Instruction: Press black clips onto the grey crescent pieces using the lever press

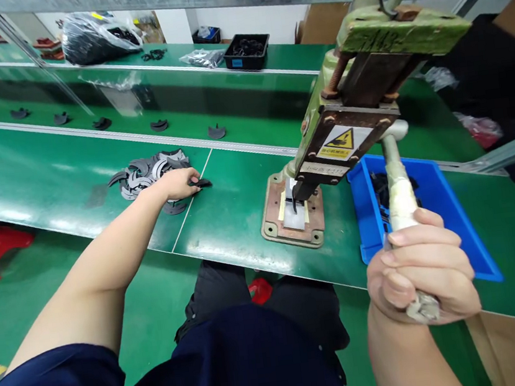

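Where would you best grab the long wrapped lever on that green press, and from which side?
Probably at the lower free end of the press lever, coming from the seated person's side, the way the right hand wraps it. The lever slants down from the press head toward the table edge, so its end is nearest and gives the most leverage. The left hand is off at the pile of black parts.
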`<state>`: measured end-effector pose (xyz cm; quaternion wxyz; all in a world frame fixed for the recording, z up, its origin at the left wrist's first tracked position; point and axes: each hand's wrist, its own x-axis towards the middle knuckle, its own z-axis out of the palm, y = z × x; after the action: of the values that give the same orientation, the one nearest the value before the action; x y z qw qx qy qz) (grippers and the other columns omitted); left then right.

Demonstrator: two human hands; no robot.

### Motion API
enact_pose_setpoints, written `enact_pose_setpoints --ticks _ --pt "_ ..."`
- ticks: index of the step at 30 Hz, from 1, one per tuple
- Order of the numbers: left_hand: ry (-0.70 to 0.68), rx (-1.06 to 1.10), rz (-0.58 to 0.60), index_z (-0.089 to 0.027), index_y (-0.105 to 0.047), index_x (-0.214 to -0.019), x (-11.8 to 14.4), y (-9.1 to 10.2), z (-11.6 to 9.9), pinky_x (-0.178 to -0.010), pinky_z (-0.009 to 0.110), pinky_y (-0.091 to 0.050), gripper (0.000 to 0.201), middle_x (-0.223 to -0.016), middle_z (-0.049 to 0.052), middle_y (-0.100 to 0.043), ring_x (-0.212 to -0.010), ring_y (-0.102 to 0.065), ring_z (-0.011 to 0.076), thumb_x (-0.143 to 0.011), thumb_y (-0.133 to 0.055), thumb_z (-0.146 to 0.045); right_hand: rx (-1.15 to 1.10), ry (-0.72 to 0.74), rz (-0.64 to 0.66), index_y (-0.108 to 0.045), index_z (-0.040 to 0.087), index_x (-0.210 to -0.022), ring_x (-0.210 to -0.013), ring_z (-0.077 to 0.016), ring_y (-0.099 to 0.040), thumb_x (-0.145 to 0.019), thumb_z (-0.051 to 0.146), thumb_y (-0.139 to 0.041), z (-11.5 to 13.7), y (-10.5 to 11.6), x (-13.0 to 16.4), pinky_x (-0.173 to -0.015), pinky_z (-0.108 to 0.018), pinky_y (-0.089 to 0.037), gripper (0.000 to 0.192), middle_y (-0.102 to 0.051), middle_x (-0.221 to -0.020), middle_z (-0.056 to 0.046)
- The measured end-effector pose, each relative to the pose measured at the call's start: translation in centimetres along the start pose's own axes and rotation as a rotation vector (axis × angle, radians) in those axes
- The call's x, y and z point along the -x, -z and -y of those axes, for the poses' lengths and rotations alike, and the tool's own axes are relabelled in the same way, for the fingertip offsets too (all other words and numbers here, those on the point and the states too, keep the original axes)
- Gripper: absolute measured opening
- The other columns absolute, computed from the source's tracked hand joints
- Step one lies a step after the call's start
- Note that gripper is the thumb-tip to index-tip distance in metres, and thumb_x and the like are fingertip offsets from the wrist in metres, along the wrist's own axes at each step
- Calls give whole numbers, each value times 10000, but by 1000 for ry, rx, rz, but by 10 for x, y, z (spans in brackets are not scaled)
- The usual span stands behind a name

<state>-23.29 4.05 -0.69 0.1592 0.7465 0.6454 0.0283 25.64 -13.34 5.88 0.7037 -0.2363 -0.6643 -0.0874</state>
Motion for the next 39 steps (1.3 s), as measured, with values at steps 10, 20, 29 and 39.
enact_pose_setpoints --ticks 10,20,29,39 --pt "-243 20 -168 -205 -742 -1259 17 2 -49 -1001 379 -520 392 -1171 121 -761 -1097 -703 299 -955 -591 -400 6 -25 33 -531 240 -602 -747 -147 -670 -888 380 -725 8 0 -2 -1019 -548 -592 373 -611 -642 54" --pt "-348 608 2 -232 -728 -945 26 -61 -163 -708 279 -490 136 -840 22 -713 -741 -640 180 -901 -745 -359 32 -22 33 -503 240 -602 -743 -155 -669 -896 399 -716 7 0 -2 -1018 -573 -607 396 -592 -637 60" --pt "-157 1106 131 -171 -673 -959 11 -64 -190 -578 248 -501 243 -776 23 -708 -585 -623 118 -893 -844 -330 25 9 -21 -465 231 -575 -711 -144 -669 -886 417 -710 3 -5 -1 -977 -528 -617 437 -563 -596 61" --pt "-143 1112 110 -155 -655 -859 -2 -73 -228 -497 203 -416 256 -657 -17 -656 -506 -554 80 -842 -896 -237 25 -13 76 -509 219 -633 -788 -142 -686 -936 386 -711 11 0 -5 -1042 -553 -586 401 -612 -668 53"
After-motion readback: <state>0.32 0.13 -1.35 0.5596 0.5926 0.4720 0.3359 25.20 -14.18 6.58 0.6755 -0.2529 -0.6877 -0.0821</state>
